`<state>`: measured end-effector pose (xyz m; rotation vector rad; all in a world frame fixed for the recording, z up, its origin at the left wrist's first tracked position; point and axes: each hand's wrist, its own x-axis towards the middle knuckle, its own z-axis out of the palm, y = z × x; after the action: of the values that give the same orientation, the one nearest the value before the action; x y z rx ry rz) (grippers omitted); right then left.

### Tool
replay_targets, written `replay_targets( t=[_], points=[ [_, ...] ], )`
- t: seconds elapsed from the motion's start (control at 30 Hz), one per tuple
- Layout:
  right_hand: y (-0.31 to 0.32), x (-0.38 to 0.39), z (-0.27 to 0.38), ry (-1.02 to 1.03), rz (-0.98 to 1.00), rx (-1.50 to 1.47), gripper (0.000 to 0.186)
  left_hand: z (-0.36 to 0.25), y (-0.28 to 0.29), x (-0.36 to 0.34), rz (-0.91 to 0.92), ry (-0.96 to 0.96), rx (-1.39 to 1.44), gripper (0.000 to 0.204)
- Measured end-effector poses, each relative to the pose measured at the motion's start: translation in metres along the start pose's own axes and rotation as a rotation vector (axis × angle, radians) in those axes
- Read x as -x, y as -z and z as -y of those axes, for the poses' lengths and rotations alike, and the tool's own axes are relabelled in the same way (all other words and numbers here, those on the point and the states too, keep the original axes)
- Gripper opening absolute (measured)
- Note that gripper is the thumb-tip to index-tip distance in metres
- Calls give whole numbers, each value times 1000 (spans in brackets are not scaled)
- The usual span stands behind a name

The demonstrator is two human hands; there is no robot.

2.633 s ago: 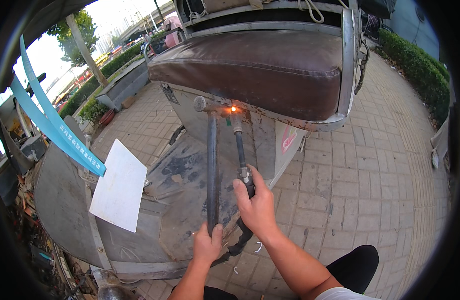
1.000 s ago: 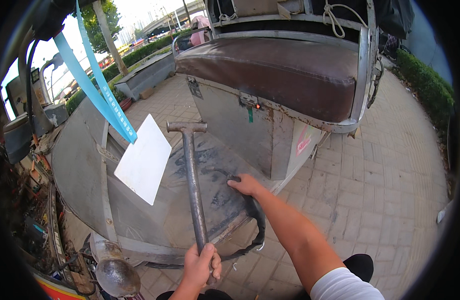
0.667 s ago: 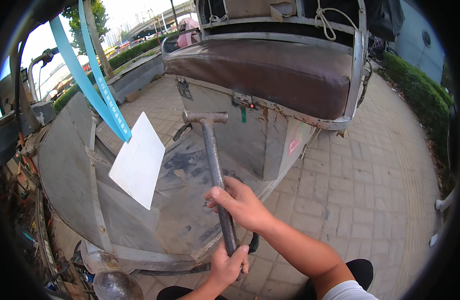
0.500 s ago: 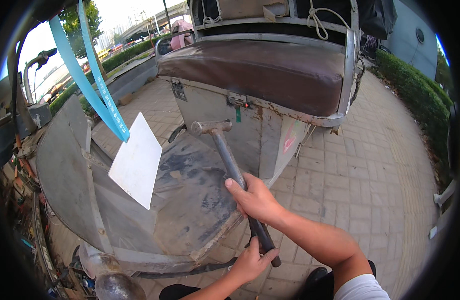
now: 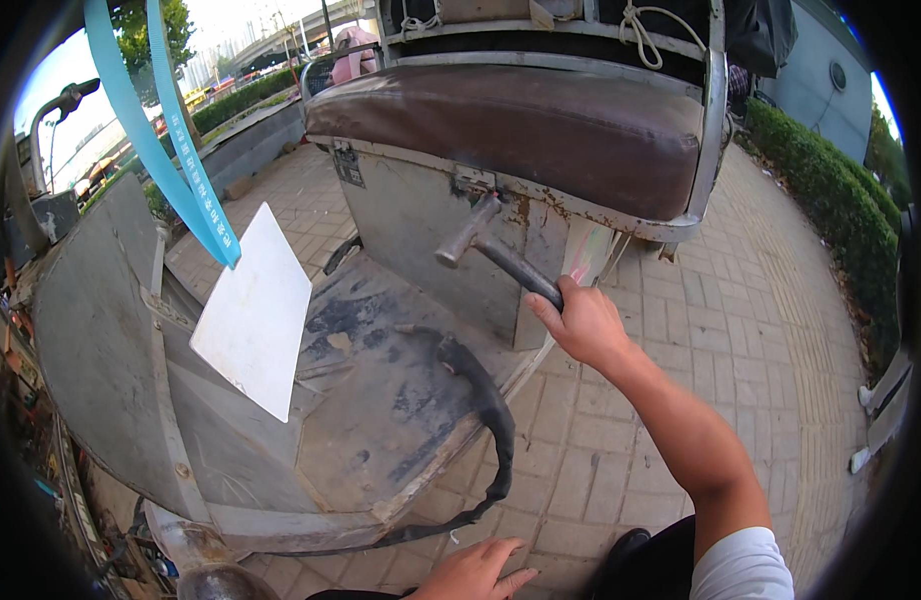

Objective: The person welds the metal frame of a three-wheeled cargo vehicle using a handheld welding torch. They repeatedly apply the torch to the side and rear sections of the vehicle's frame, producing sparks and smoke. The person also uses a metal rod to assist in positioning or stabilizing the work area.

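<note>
My right hand (image 5: 589,318) is wrapped round the dark handle of a hammer (image 5: 519,268). The hammer's rusty metal head is in front of a worn latch (image 5: 476,182) below the seat of a three-wheeled vehicle; whether they touch I cannot tell. Low in the picture, my left hand (image 5: 478,572) holds nothing, its fingers stretched apart. A thick black taped cable (image 5: 489,400) bends over the edge of the grey metal footboard (image 5: 381,395), its thin end lying on the board. The hammer head covers part of the panel (image 5: 411,220) under the seat.
A brown padded seat (image 5: 511,135) with a metal frame rises ahead. A white card (image 5: 256,315) on a blue lanyard (image 5: 186,150) hangs before me at left. The curved grey front shield (image 5: 101,340) stands on the left. Brick paving (image 5: 661,420) and a hedge (image 5: 831,180) lie right.
My right hand has raised the hammer up and right, toward the latch. My left hand has moved down, away from the handle's lower end. The black cable now shows in full across the board's edge.
</note>
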<state>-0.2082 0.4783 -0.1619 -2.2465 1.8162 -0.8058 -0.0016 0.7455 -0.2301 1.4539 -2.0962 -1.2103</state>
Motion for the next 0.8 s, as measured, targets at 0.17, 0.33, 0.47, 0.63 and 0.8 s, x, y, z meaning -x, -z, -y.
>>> replay_targets(
  t=[0.17, 0.33, 0.47, 0.63, 0.8],
  points=[
    [-4, 9, 15, -18, 121, -77, 60, 4, 7, -2, -36, -12, -8, 52],
    [11, -3, 7, -92, 105, -128, 58, 15, 3, -5, -49, -40, -23, 51],
    [-2, 2, 12, -60, 97, -152, 58, 16, 3, -6, -59, -74, -29, 49],
    [11, 11, 21, 56, 174, -17, 59, 13, 8, -9, -60, -58, 22, 48],
    [3, 4, 8, -19, 100, -105, 62, 9, 9, -8, -53, -61, -9, 47]
  ],
)
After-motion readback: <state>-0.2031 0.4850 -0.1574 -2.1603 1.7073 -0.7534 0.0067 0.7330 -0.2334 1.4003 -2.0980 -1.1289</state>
